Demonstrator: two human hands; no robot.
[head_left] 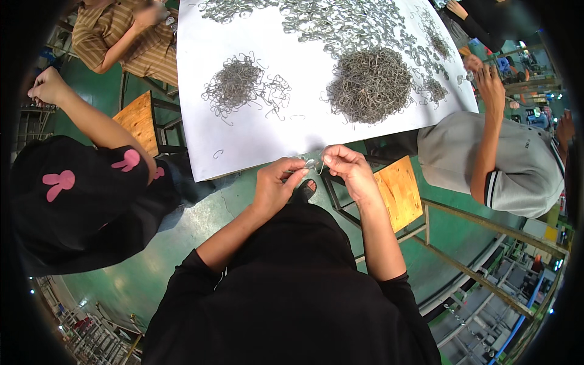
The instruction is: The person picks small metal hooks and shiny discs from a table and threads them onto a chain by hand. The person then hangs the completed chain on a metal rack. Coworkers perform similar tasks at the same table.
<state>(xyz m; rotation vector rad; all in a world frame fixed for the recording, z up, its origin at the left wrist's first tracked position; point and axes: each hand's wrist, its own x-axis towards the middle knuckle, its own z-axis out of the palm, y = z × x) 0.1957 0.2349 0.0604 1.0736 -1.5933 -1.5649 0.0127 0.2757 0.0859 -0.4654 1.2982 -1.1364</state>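
Metal in grip, pinches a shiny piece (311,163) in left hand (277,184), a wire hook (321,168) in right hand (354,173), with fingertips closed on each, beside near edge of tabletop (261,143)

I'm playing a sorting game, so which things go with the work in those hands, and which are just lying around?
With the work, it seems:
wire hook in the right hand
small shiny piece at the left hand
big wire pile
silvery pieces
white tabletop

Just around:
right wooden stool
left wooden stool
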